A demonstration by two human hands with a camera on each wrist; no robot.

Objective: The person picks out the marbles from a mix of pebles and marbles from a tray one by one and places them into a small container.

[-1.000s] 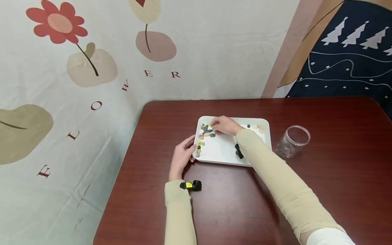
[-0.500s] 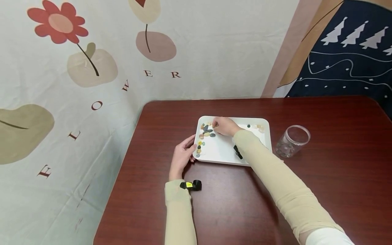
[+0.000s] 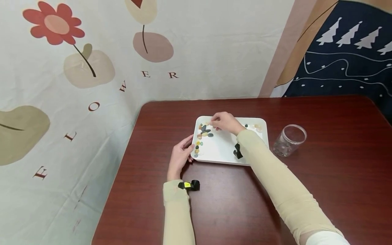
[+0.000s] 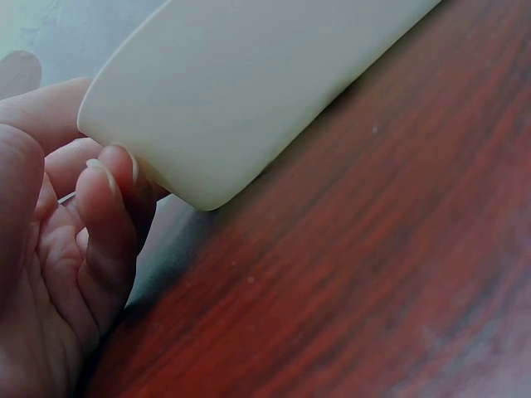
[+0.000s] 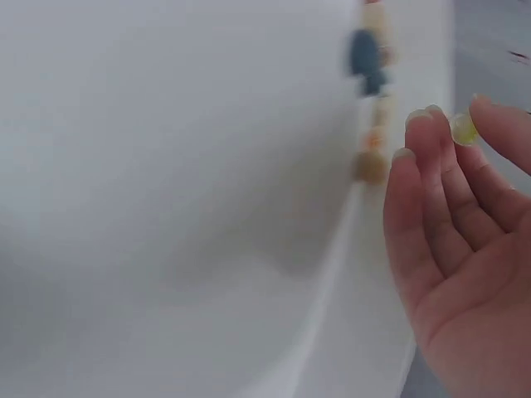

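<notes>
My left hand (image 3: 179,156) grips the near left corner of a white tray (image 3: 215,150), its thumb at the rim. In the left wrist view, curled fingertips touch the tray's outer wall (image 4: 216,99). Over the tray's far left part, my right hand (image 3: 227,123) pinches a small, pale yellow, translucent pebble (image 5: 464,129) between thumb and fingertips. Beside that hand, several coloured pebbles lie along the tray's left side, among them a dark oval pebble (image 3: 203,128) and a yellow pebble (image 3: 198,143). The right forearm hides part of the tray's near right area.
A clear jar (image 3: 289,140) stands right of the tray, with something clear at its bottom. A dark pebble (image 3: 246,125) and some pale pebbles (image 3: 258,126) lie at the tray's far right. A patterned cloth (image 3: 214,51) hangs behind the brown table (image 3: 337,163).
My right hand has lifted slightly and turned at the wrist near the tray's far left pebbles. The left hand stays at the tray's corner. The head view has shifted slightly.
</notes>
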